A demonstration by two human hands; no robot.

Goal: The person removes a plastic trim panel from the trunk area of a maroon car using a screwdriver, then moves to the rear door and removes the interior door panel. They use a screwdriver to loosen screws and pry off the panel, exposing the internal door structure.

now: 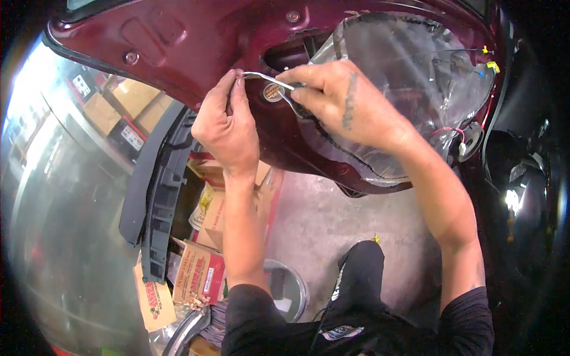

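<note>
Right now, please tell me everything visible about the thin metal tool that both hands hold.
The thin metal tool is a slim, shiny, silver-looking rod or blade. It lies nearly level against the dark red door panel, just above a small round plug. The left hand pinches its left end; the right hand grips its right part. Its right end is hidden.

I read this as a car repair workshop. Just above my hands a stripped dark red car door (196, 41) shows bare metal, a clear plastic sheet (409, 77) and loose wiring (454, 133). Below them lies a concrete floor (332, 231); to their left, a black trim panel (163, 196) and cardboard boxes (199, 270).
</note>
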